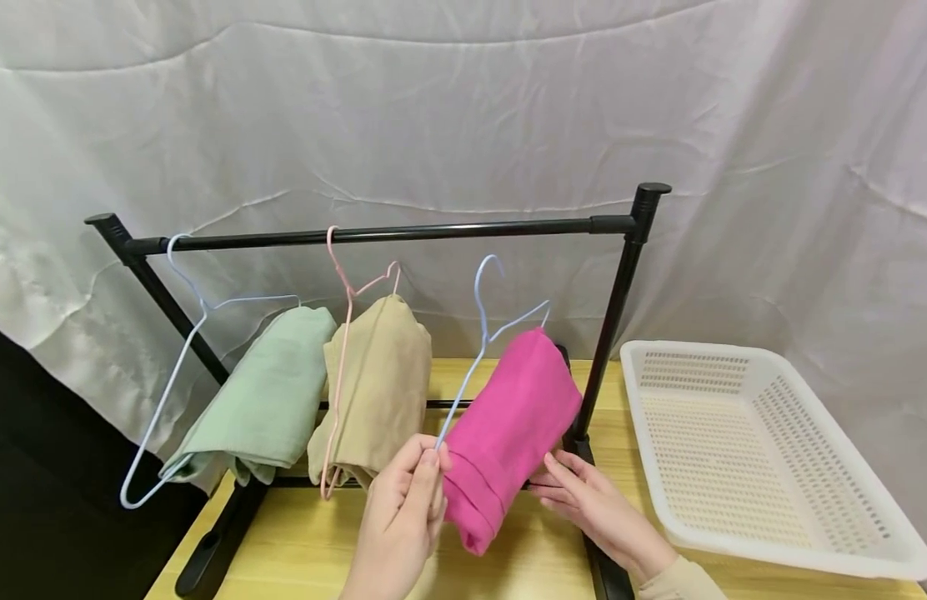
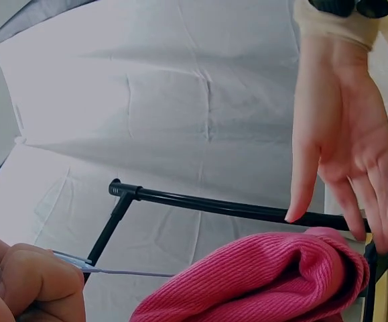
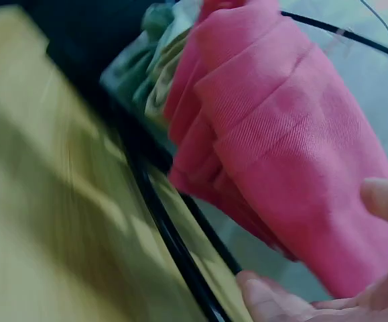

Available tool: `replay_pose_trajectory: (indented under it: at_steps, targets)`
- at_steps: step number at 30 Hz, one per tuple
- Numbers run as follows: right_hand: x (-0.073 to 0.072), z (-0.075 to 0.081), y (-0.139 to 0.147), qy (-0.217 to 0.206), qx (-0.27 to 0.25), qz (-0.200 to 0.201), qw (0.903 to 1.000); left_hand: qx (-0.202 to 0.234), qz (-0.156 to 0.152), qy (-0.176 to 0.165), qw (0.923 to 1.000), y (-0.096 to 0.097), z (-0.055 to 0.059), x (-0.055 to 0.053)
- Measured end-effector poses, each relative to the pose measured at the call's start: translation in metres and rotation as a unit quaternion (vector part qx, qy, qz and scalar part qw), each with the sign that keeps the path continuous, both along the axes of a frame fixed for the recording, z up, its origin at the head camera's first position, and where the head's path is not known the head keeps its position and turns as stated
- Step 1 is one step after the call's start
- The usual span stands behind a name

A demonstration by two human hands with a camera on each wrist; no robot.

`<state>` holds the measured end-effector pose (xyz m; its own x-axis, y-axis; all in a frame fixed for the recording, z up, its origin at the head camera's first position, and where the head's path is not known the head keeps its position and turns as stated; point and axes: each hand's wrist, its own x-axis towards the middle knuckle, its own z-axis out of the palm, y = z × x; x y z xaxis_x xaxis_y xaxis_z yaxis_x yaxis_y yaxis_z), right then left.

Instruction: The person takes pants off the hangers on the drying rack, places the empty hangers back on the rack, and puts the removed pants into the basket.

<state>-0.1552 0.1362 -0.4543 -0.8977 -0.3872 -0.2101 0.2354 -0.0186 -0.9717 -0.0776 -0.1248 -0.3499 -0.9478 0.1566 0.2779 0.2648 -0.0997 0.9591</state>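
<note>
My left hand (image 1: 407,508) pinches the near end of a light blue hanger (image 1: 484,333) between thumb and fingers. Over that hanger is draped a folded bright pink ribbed cloth (image 1: 512,417). The hanger's hook is off the rack's black top bar (image 1: 463,230), showing below it in the head view. My right hand (image 1: 594,508) is at the cloth's lower right side, fingers extended and thumb apart; in the right wrist view the thumb (image 3: 381,198) lies close against the pink cloth. Whether it touches is unclear.
From the bar hang a blue hanger (image 1: 182,358) with a pale green cloth (image 1: 276,400) and a pink hanger (image 1: 343,350) with a beige cloth (image 1: 388,375). A white perforated basket (image 1: 801,546) stands right of the rack on the wooden table (image 1: 321,550).
</note>
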Motion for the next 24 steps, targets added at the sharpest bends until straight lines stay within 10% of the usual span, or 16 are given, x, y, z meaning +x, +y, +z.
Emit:
replay_pose_trajectory:
  at_steps: [10,24]
  targets:
    - [-0.014,-0.015,-0.012,-0.104,-0.229,0.035,0.9673,0.007,-0.004,-0.019,0.9998,0.000,0.000,0.002]
    - [-0.024,-0.024,-0.024,-0.131,-0.331,0.046,0.9333,0.030,-0.036,0.011,0.9988,-0.001,-0.005,0.000]
